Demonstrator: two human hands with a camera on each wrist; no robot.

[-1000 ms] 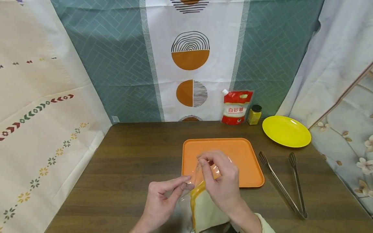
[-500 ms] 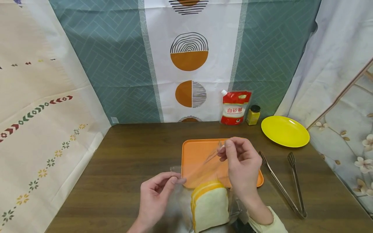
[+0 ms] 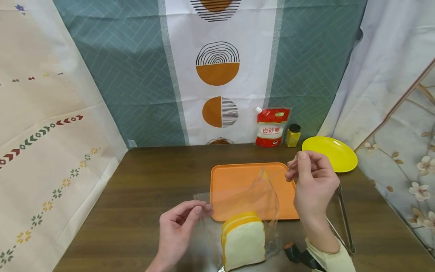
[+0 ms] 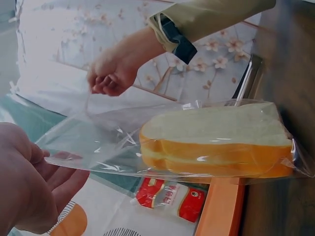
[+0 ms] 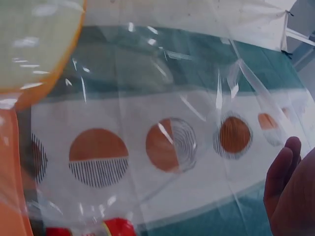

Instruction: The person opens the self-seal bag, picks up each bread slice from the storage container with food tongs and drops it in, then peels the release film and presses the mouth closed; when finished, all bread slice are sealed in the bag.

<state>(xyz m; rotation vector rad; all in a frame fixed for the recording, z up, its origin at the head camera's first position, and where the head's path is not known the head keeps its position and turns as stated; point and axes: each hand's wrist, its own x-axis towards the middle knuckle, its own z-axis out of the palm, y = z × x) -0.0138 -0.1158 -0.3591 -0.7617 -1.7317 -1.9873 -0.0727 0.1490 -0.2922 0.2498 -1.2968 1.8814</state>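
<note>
Two bread slices (image 3: 244, 241) with yellow-orange crusts stand together inside a clear plastic bag (image 4: 113, 132), low in the middle of the head view. My left hand (image 3: 178, 230) pinches the bag's upper edge between thumb and fingers, left of the bread. Higher and to the right, my right hand (image 3: 314, 189) pinches another part of that edge, over the tray's right side. Between the hands the film spreads wide above the slices. In the left wrist view the bread (image 4: 216, 137) lies at the bag's far end, away from the fingers.
Behind the bag lies an orange tray (image 3: 221, 173). A red-and-white sugar pouch (image 3: 272, 130), a yellow jar with black lid (image 3: 293, 136) and a yellow plate (image 3: 340, 151) stand at the back right. Metal tongs (image 3: 346, 223) lie partly behind my right arm; a dark object (image 3: 293, 253) is beside the sleeve.
My right hand has moved right and away from my left, drawing the bag's edge with it. The film has spread, and the bread front shows fully. My left hand has shifted slightly left.
</note>
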